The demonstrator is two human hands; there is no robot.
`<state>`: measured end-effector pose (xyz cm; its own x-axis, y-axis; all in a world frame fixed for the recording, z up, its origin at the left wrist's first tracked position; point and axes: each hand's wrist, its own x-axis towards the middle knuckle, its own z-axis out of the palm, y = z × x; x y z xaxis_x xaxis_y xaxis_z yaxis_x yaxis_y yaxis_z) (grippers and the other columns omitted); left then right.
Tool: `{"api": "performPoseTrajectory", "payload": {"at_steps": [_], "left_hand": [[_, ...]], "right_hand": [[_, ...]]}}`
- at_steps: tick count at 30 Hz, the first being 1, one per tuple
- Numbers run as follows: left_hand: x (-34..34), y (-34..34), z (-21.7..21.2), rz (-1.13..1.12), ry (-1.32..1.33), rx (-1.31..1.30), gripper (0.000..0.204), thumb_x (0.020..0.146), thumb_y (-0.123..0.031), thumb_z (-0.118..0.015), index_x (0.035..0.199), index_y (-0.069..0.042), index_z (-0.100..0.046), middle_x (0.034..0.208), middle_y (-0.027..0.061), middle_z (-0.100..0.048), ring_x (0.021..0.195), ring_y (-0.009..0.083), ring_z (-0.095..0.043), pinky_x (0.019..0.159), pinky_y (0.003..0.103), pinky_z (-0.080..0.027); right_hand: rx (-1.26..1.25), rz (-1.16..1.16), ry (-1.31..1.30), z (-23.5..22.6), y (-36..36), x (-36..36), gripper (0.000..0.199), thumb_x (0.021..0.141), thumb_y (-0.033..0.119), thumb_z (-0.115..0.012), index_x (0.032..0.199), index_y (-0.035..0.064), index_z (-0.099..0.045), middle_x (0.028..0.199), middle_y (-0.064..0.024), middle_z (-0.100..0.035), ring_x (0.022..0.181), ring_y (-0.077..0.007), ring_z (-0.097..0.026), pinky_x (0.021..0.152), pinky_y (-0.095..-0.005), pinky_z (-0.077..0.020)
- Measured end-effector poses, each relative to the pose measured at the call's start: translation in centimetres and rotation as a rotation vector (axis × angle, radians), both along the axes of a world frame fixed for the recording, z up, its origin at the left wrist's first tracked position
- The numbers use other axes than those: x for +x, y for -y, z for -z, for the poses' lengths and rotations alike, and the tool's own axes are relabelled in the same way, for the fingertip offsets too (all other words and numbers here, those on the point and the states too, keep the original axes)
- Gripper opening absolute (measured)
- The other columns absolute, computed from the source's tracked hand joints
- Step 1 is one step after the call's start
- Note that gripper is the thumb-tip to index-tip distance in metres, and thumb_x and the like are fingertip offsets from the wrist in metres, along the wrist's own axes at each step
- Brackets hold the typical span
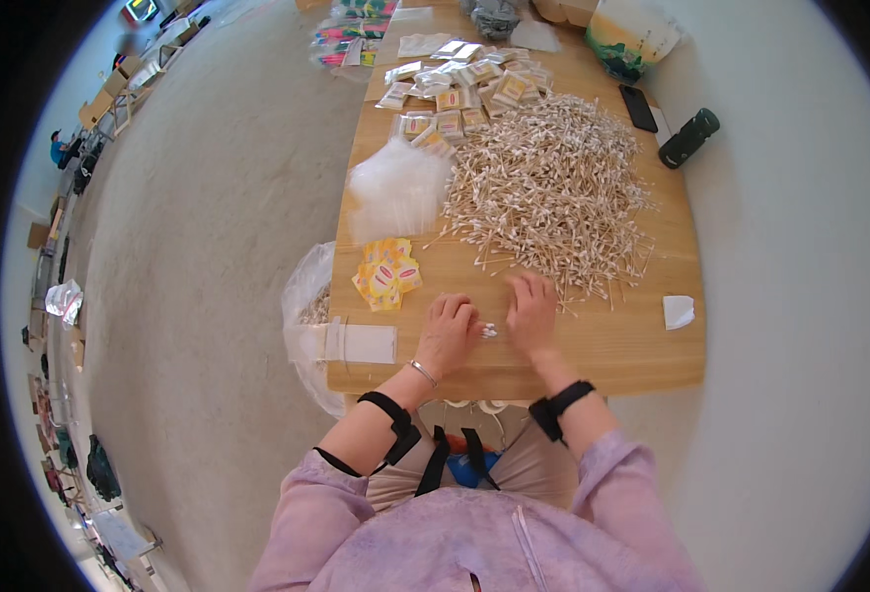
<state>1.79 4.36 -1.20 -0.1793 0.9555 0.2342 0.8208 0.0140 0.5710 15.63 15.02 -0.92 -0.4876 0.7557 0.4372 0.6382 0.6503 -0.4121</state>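
Observation:
Near the front of the wooden table, my left hand [450,333] is closed around a small bunch of cotton swabs [489,331], their white tips poking out toward the right. Just right of it, my right hand [531,314] has its fingers curled down at the near edge of a big loose heap of cotton swabs [551,187]. What lies between those fingers is hidden. Left of my left hand sit a stack of yellow printed cards [388,274] and a white rectangular sheet or box [369,343] at the table's edge.
Clear plastic bags [400,189] lie left of the heap; filled small packets [454,99] spread behind it. A black phone [638,107] and dark bottle [689,138] stand along the right wall. White paper [679,312] lies at right. A plastic bag [306,296] hangs off the left edge.

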Motion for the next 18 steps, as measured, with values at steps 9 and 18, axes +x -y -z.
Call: {"api": "performPoseTrajectory", "payload": {"at_steps": [9, 18], "left_hand": [[0.6, 1.8, 0.4, 0.000, 0.097, 0.024, 0.051, 0.076, -0.017, -0.069, 0.119, -0.002, -0.046, 0.120, 0.0164, -0.047, 0.120, 0.0349, -0.039, 0.105, 0.046, -0.031], [-0.3, 1.8, 1.5, -0.179, 0.306, 0.191, 0.056, 0.079, -0.004, -0.060, 0.130, 0.001, -0.038, 0.129, 0.0229, -0.043, 0.123, 0.0392, -0.039, 0.106, 0.046, -0.030]], "right_hand": [[0.063, -0.133, 0.289, 0.1, -3.2, -3.1, 0.011, 0.078, 0.017, -0.056, 0.085, 0.0135, -0.064, 0.097, -0.0017, -0.054, 0.101, -0.0231, -0.048, 0.087, -0.0381, -0.0381], [-0.199, -0.191, 0.096, 0.5, 3.4, -3.0, 0.019, 0.072, 0.013, -0.063, 0.091, 0.0168, -0.066, 0.099, 0.0001, -0.056, 0.102, -0.0225, -0.048, 0.086, -0.0393, -0.0379]]}}
